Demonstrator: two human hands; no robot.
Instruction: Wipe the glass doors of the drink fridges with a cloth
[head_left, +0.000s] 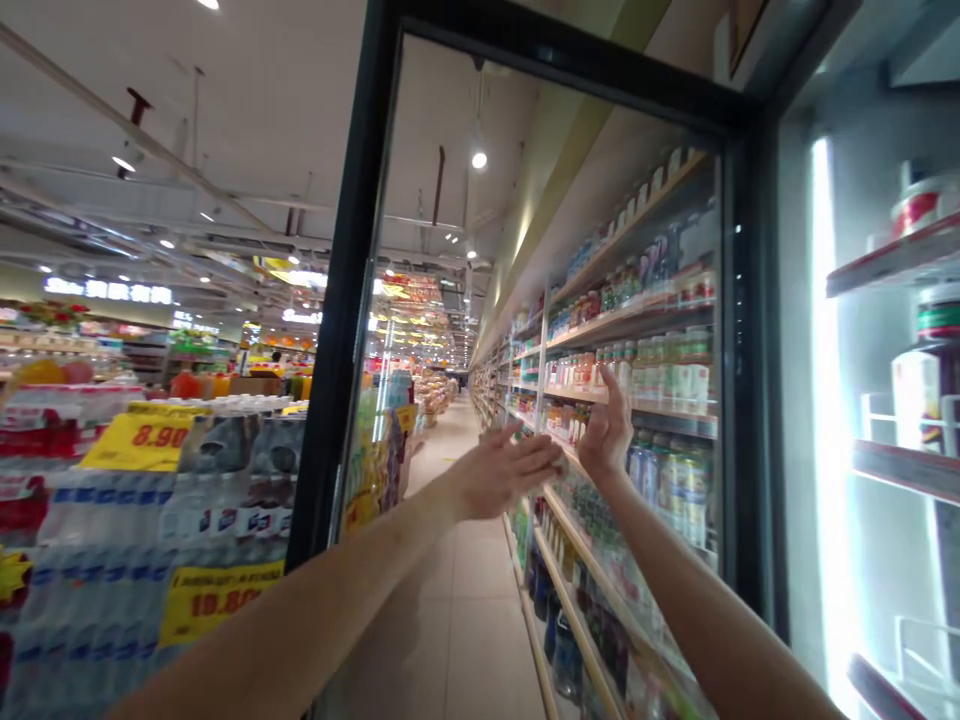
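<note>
Both my arms reach forward in front of an open glass cooler door with a black frame. My left hand is stretched toward the right, its fingers extended and holding nothing that I can see. Just beside it, my right hand is raised with its fingers pointing up and its palm turned toward the left hand. A small gap shows between the two hands. Neither hand is on the door frame; whether any fingertip touches the glass I cannot tell. Shelves of bottled drinks show in the glass behind my right hand.
On the right, the lit cooler holds bottles on shelves. Stacked packs of bottled water stand at the left with yellow price signs. A tiled aisle floor shows through the door glass.
</note>
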